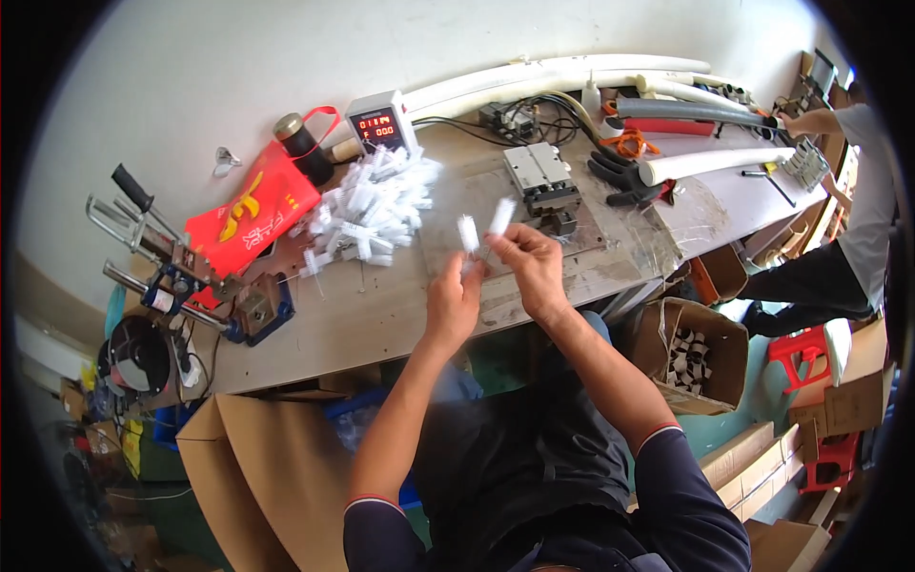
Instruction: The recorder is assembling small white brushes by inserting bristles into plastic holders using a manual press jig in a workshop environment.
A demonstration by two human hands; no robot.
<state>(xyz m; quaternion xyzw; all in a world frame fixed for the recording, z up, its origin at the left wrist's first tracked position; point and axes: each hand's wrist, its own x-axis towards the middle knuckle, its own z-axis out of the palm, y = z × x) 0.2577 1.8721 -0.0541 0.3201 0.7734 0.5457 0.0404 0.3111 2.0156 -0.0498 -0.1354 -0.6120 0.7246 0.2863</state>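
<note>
My left hand (453,303) is closed, with a small white plastic piece (467,234) upright at its fingertips. Beside it, my right hand (534,269) pinches a second white plastic piece (501,217), tilted a little to the right. Both pieces are blurred and held apart, above the near part of the workbench (400,300). To the left of my hands lies a loose heap of similar white pieces (367,210). Just beyond my right hand stands a small metal block-shaped machine (539,176) with a dark front part.
A counter box (381,122) with a red display stands behind the heap. Leftward are a red bag (253,214), a dark bottle (303,148) and a lever clamp fixture (238,296). White tubes (543,76) line the wall. Cardboard boxes (691,357) flank me; another person (839,200) works at right.
</note>
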